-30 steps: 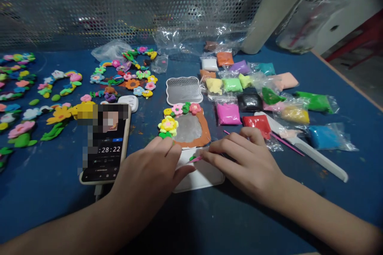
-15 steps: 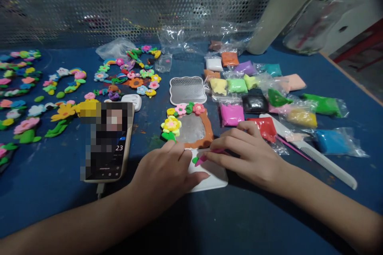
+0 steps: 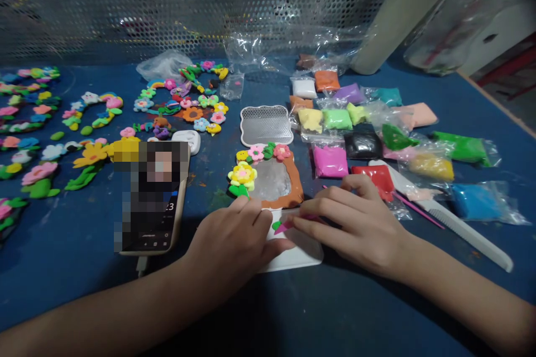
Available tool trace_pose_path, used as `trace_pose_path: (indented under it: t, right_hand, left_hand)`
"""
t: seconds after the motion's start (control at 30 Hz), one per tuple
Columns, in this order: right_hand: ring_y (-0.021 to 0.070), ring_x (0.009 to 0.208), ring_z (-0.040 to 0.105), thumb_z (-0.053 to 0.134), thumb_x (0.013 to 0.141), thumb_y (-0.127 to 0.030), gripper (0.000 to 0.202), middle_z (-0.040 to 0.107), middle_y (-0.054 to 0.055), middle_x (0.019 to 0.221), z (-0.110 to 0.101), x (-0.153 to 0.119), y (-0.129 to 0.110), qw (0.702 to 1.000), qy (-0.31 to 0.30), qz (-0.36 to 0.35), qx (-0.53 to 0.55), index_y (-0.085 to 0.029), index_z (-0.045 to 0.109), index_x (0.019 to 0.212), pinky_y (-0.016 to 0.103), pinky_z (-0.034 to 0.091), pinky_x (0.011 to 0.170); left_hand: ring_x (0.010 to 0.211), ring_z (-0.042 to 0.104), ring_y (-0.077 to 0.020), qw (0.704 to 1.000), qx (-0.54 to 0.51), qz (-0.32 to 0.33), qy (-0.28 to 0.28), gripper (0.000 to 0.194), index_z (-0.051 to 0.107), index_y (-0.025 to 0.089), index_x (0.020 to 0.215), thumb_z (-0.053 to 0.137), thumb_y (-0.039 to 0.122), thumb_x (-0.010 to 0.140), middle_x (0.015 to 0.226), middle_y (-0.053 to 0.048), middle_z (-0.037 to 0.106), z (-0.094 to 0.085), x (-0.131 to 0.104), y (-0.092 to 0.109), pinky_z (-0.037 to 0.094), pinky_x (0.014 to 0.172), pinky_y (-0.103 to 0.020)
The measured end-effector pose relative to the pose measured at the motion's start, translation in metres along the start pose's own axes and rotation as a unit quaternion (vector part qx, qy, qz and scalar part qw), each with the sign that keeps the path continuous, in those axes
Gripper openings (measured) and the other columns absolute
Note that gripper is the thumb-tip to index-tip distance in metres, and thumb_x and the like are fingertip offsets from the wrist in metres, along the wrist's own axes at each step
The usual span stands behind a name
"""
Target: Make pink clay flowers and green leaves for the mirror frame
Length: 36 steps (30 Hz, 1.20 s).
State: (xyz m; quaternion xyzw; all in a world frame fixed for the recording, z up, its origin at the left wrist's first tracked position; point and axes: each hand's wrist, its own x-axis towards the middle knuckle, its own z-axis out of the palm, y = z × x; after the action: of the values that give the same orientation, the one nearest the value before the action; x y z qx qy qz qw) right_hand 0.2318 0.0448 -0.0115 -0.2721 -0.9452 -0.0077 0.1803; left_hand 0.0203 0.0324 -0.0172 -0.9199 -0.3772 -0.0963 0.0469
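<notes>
My right hand (image 3: 352,220) pinches a pink pointed modelling tool (image 3: 286,226), its tip at a small green clay piece (image 3: 277,225) on a white board (image 3: 299,254). At the board's left side my left hand (image 3: 237,234) lies with curled fingers against the lower left of a mirror (image 3: 272,178) and its thumb over the board; what its fingers hold is hidden. Brown clay (image 3: 295,178) borders the mirror on the right and bottom. Clay flowers sit along the top and left, among them a yellow flower (image 3: 242,174), with a green leaf (image 3: 239,192) below it.
Behind stands a second white-rimmed mirror (image 3: 267,125). Bagged clay, such as a magenta packet (image 3: 330,160), spreads to the right beside a white comb (image 3: 469,234). A phone (image 3: 178,206) with a cable and several clay-decorated frames (image 3: 92,112) are on the left.
The view has shifted slightly, so things on the table appear a little further right. Both hands keep nearly the same pose, and the pink tool stays at the green piece.
</notes>
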Motion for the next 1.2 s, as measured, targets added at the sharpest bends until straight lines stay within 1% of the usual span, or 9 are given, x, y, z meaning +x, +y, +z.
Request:
trace_pose_path:
  t: [0.13,0.23,0.3,0.37,0.47,0.6,0.8,0.97,1.2]
  right_hand:
    - [0.0139,0.074,0.054,0.041,0.094,-0.016,0.017,0.068,0.001,0.084,0.0,0.0,-0.001,1.0,0.011,-0.009,-0.012,-0.017,0.058,0.095,0.035,0.026,0.064]
    - [0.0136,0.072,0.053,0.04,0.094,-0.016,0.017,0.067,0.001,0.083,-0.001,0.0,-0.002,1.0,0.011,-0.014,-0.021,-0.017,0.057,0.096,0.034,0.026,0.064]
    - [0.0135,0.072,0.052,0.037,0.095,-0.016,0.02,0.067,0.002,0.082,-0.001,-0.001,-0.003,0.999,0.016,-0.019,-0.021,-0.016,0.057,0.092,0.034,0.026,0.064]
    - [0.0134,0.071,0.052,0.033,0.096,-0.015,0.025,0.067,0.002,0.081,-0.001,-0.001,-0.003,0.999,0.019,-0.021,-0.016,-0.016,0.057,0.089,0.034,0.026,0.064]
    - [0.0133,0.069,0.049,0.032,0.097,-0.016,0.027,0.066,0.002,0.08,0.001,-0.002,-0.002,1.0,0.023,-0.005,-0.009,-0.017,0.059,0.09,0.034,0.025,0.064]
    - [0.0137,0.066,0.045,0.041,0.094,-0.019,0.02,0.065,0.0,0.077,0.006,-0.003,0.0,0.999,0.043,0.024,-0.002,-0.021,0.061,0.09,0.034,0.023,0.063]
    - [0.0142,0.07,0.049,0.041,0.093,-0.019,0.022,0.063,0.002,0.077,0.01,-0.004,0.003,0.997,0.036,0.046,0.041,-0.022,0.062,0.092,0.034,0.024,0.067]
    - [0.015,0.07,0.049,0.039,0.093,-0.019,0.025,0.063,0.003,0.078,0.009,-0.003,0.003,0.995,0.036,0.06,0.076,-0.023,0.063,0.092,0.035,0.025,0.067]
    - [0.0152,0.067,0.048,0.039,0.091,-0.015,0.025,0.063,0.004,0.076,0.006,-0.002,0.005,0.995,0.037,0.06,0.066,-0.021,0.064,0.092,0.035,0.025,0.065]
  left_hand:
    - [0.061,0.058,-0.0227,1.0,0.002,0.003,-0.004,0.033,0.052,0.016,0.067,0.047,0.042,0.087,0.063,-0.006,0.057,0.002,0.001,0.001,0.044,0.048,-0.031]
    - [0.067,0.06,-0.0233,0.999,0.013,0.017,0.031,0.027,0.054,0.015,0.07,0.048,0.036,0.086,0.068,-0.008,0.06,0.003,0.002,0.002,0.046,0.052,-0.031]
    - [0.071,0.061,-0.0229,0.998,0.017,0.025,0.056,0.023,0.055,0.015,0.072,0.049,0.032,0.086,0.071,-0.008,0.061,0.004,0.003,0.003,0.048,0.056,-0.031]
    - [0.071,0.06,-0.0221,0.997,0.023,0.027,0.069,0.019,0.055,0.015,0.073,0.05,0.029,0.085,0.071,-0.007,0.061,0.004,0.003,0.004,0.048,0.059,-0.031]
    - [0.07,0.06,-0.0216,0.996,0.034,0.026,0.075,0.019,0.054,0.015,0.072,0.052,0.029,0.085,0.069,-0.007,0.06,0.003,0.004,0.004,0.048,0.058,-0.03]
    - [0.071,0.06,-0.0212,0.995,0.039,0.035,0.089,0.019,0.054,0.015,0.073,0.05,0.03,0.086,0.073,-0.007,0.062,0.005,0.005,0.003,0.046,0.055,-0.029]
    - [0.066,0.059,-0.0208,0.994,0.049,0.056,0.078,0.019,0.052,0.015,0.071,0.049,0.027,0.086,0.066,-0.005,0.059,0.007,0.007,0.004,0.045,0.052,-0.028]
    - [0.065,0.059,-0.0205,0.994,0.05,0.068,0.067,0.019,0.053,0.015,0.071,0.049,0.025,0.086,0.064,-0.004,0.059,0.007,0.007,0.003,0.045,0.051,-0.028]
    - [0.065,0.059,-0.02,0.994,0.054,0.063,0.072,0.022,0.052,0.016,0.068,0.05,0.029,0.086,0.063,-0.004,0.059,0.005,0.008,0.002,0.044,0.051,-0.027]
